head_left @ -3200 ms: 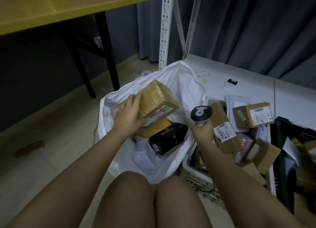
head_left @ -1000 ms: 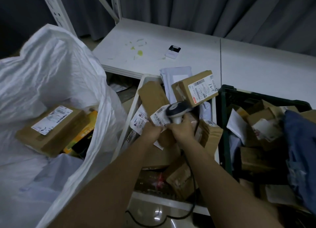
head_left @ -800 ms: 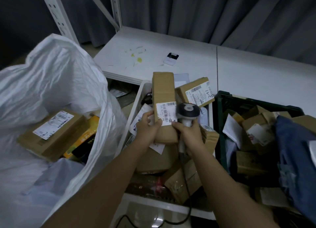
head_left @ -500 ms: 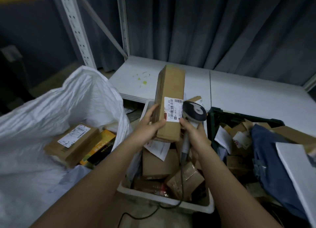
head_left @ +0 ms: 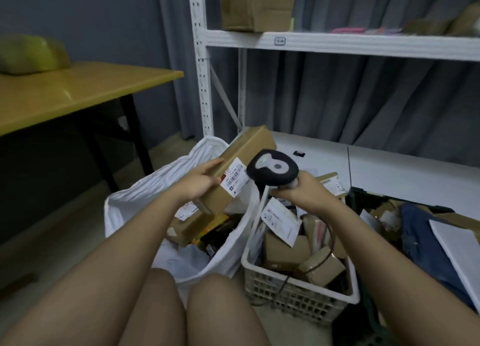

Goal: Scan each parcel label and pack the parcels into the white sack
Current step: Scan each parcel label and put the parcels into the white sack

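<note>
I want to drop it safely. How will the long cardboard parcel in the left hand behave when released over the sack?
The long parcel looks stiff and probably light: the left hand alone holds it. It may tip sideways onto boxes in the white sack.

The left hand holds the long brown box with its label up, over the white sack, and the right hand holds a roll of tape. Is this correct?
One detail is wrong. The head view shows the right hand gripping a barcode scanner, not tape. The left hand, long brown box and white sack are as you say.
</note>
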